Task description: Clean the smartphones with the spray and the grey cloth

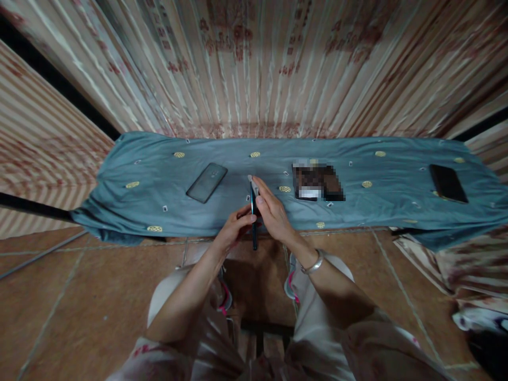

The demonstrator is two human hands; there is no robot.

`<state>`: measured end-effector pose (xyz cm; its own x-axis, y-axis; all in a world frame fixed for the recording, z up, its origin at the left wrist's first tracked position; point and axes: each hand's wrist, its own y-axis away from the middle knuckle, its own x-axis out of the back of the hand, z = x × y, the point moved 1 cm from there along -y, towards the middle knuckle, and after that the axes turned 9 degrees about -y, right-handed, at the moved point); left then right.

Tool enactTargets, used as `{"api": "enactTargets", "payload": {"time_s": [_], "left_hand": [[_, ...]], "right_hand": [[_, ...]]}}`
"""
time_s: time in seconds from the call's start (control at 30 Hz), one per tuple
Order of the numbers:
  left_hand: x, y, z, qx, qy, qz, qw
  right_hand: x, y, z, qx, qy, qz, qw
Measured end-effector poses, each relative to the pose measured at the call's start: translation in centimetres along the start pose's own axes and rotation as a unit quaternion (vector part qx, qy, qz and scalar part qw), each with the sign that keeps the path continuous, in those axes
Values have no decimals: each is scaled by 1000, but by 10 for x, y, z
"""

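Observation:
Both hands hold one dark phone (254, 233) on edge, above the front edge of a low table covered with a blue-grey cloth (159, 190). My left hand (234, 230) grips it from the left at its lower half. My right hand (272, 211) lies flat along its right side, fingers reaching to the top end, where a small pale piece (250, 178) sticks up. A silver bangle (313, 264) is on my right wrist.
A second dark phone (207, 182) lies flat on the cloth to the left. A blurred dark object (317, 182) lies right of centre, and another dark phone (448, 183) at the far right. Patterned curtains hang behind; tiled floor lies below.

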<state>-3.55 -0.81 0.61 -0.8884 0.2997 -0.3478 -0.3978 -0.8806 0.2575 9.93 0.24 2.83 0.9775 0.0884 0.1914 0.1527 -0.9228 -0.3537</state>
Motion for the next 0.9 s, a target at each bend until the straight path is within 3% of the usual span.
{"api": "enactTargets", "payload": {"time_s": [0.2,0.9], "left_hand": [[-2,3,3,-2,6,-8,1000],[-4,4,8,-23,57,-5,998]], "right_hand": [[3,-3,2,4,52,-12,999],[-3,-5,12,-3,59,-10,998]]}}
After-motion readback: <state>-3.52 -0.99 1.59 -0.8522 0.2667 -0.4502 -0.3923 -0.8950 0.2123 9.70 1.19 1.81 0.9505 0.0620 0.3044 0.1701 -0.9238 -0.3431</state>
